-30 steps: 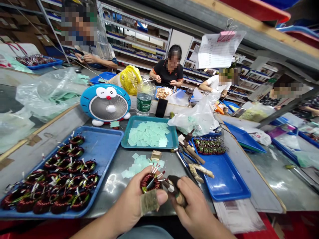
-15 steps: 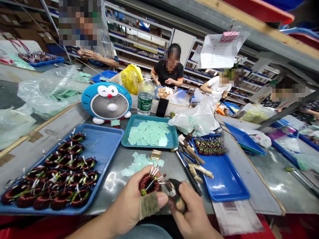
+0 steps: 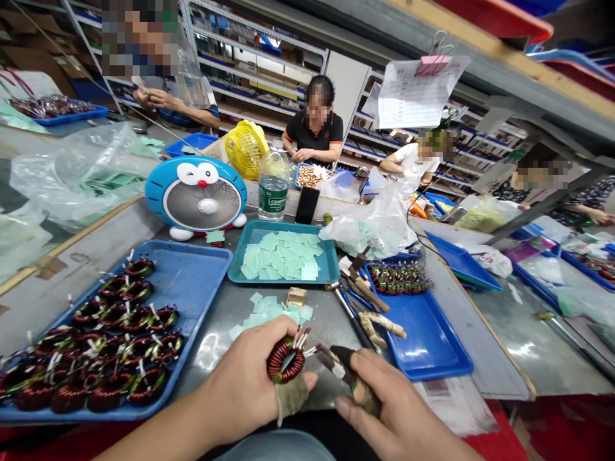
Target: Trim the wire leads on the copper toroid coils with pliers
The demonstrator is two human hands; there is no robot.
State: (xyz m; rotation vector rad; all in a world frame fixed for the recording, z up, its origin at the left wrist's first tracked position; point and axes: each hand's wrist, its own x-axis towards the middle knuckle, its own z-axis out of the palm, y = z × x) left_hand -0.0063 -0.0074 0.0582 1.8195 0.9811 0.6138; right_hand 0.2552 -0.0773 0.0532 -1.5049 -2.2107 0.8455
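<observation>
Above the metal table (image 3: pixel 327 322), the left hand (image 3: pixel 244 379) is curled round a wound ring, while the right hand (image 3: pixel 388 392) is closed on a dark tool (image 3: pixel 330 362) whose tip points at the leads, contact unclear. The wound ring (image 3: pixel 277 365) will probably feel dense and stiff; its ridged coils should resist slipping, so the outer rim is the place to grip; the thin leads (image 3: pixel 302 337) look easily bent, best left unpinched.
</observation>
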